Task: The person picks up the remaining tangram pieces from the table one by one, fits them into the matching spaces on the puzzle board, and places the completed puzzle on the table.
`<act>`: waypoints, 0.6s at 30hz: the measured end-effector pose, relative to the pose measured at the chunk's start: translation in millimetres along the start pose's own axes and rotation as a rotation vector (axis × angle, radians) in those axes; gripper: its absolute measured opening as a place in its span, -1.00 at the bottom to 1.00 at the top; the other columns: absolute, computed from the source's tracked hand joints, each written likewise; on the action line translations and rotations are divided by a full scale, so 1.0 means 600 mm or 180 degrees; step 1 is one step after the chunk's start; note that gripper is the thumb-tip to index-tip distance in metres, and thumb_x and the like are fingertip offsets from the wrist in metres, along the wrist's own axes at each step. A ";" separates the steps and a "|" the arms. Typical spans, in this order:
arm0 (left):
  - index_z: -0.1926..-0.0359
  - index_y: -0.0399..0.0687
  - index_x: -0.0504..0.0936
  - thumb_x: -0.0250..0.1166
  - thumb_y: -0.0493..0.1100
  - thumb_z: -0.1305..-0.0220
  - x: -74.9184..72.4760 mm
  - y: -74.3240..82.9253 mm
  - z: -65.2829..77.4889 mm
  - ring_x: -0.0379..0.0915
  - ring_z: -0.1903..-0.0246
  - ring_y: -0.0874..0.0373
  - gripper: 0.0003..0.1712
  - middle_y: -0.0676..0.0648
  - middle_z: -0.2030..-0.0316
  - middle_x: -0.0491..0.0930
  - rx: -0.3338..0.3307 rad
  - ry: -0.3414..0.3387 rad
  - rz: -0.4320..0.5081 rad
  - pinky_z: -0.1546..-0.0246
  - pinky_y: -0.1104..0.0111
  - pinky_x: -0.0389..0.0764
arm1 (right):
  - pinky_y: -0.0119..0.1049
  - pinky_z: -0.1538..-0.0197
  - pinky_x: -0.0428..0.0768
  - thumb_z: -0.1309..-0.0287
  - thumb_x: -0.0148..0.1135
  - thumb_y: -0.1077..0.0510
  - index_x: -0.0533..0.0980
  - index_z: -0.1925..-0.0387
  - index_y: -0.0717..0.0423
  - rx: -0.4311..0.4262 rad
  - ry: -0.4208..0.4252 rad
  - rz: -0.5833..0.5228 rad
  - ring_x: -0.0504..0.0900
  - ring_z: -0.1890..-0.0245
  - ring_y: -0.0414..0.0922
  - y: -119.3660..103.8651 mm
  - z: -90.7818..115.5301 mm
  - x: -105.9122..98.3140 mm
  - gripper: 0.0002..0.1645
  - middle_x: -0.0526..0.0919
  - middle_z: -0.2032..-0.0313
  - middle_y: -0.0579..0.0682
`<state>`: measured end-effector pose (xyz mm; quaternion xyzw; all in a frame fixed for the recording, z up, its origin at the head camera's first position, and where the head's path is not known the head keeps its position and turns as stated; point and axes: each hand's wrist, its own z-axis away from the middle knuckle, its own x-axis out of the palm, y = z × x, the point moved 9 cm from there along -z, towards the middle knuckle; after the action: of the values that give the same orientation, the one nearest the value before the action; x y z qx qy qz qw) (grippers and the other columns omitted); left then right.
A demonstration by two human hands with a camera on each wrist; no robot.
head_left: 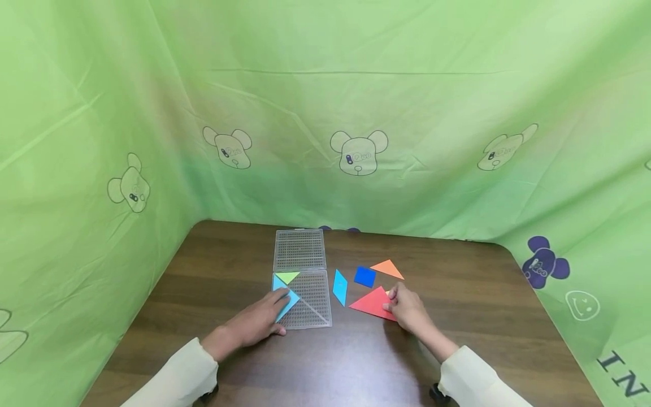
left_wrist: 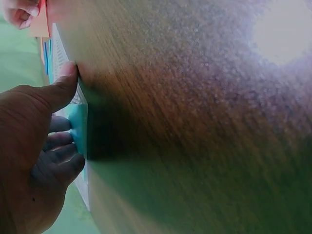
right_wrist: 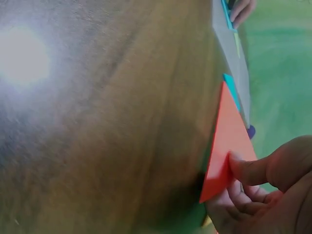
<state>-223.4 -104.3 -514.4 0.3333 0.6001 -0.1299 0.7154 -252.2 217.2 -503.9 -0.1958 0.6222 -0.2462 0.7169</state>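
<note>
My left hand [head_left: 261, 317] lies over a light blue triangle [head_left: 287, 308] in the lower half of an open clear plastic case [head_left: 315, 282]. Its fingers [left_wrist: 61, 140] rest on the triangle, while the thumb is at the case's near edge. A green triangle [head_left: 287, 277] sits in the case's upper left corner. Over on the right, my right hand [head_left: 408, 308] pinches a large red triangle [right_wrist: 227, 139], thumb on its face and fingers behind. The triangle is tilted up in the right wrist view. A bit of yellow piece [right_wrist: 206, 221] shows below it, mostly hidden.
Between the case and the red triangle lies a light blue parallelogram [head_left: 340, 288]. Behind the red triangle are a dark blue square [head_left: 364, 276] and an orange triangle [head_left: 389, 269]. The case's lid [head_left: 299, 250] is folded back on the brown wooden table [head_left: 473, 316]. Green cloth [head_left: 295, 102] surrounds the table.
</note>
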 end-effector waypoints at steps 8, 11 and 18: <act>-0.49 -0.33 0.30 0.37 0.05 -0.35 0.003 -0.005 -0.001 0.11 -0.54 -0.21 -0.13 -0.29 -0.55 0.16 -0.0094 -0.0031 0.0096 -0.45 -0.02 0.35 | -0.27 0.19 0.55 -0.18 0.44 0.29 0.56 0.25 0.24 -0.0211 -0.0210 -0.0186 0.55 0.30 -0.10 -0.013 -0.018 -0.011 -0.81 0.64 0.34 0.03; -0.49 -0.32 0.30 0.37 0.07 -0.34 0.004 -0.007 -0.002 0.11 -0.54 -0.21 -0.12 -0.29 -0.55 0.16 -0.0109 -0.0047 0.0092 -0.46 -0.02 0.34 | -0.24 0.16 0.58 -0.18 0.44 0.28 0.57 0.24 0.23 -0.0226 -0.0271 -0.0238 0.58 0.28 -0.11 -0.019 -0.021 -0.012 -0.82 0.68 0.34 0.01; -0.48 -0.31 0.31 0.39 0.07 -0.31 -0.001 -0.010 -0.002 0.15 -0.52 -0.22 -0.11 -0.29 -0.54 0.19 -0.0105 -0.0094 0.0111 -0.45 -0.01 0.36 | -0.34 0.21 0.50 -0.19 0.43 0.28 0.59 0.23 0.25 -0.0198 -0.0352 -0.0491 0.54 0.33 -0.16 -0.037 -0.030 -0.010 -0.83 0.68 0.45 -0.05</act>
<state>-228.0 -108.0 -515.5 0.3299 0.5857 -0.1124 0.7318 -273.1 203.6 -488.8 -0.2786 0.5721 -0.2701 0.7226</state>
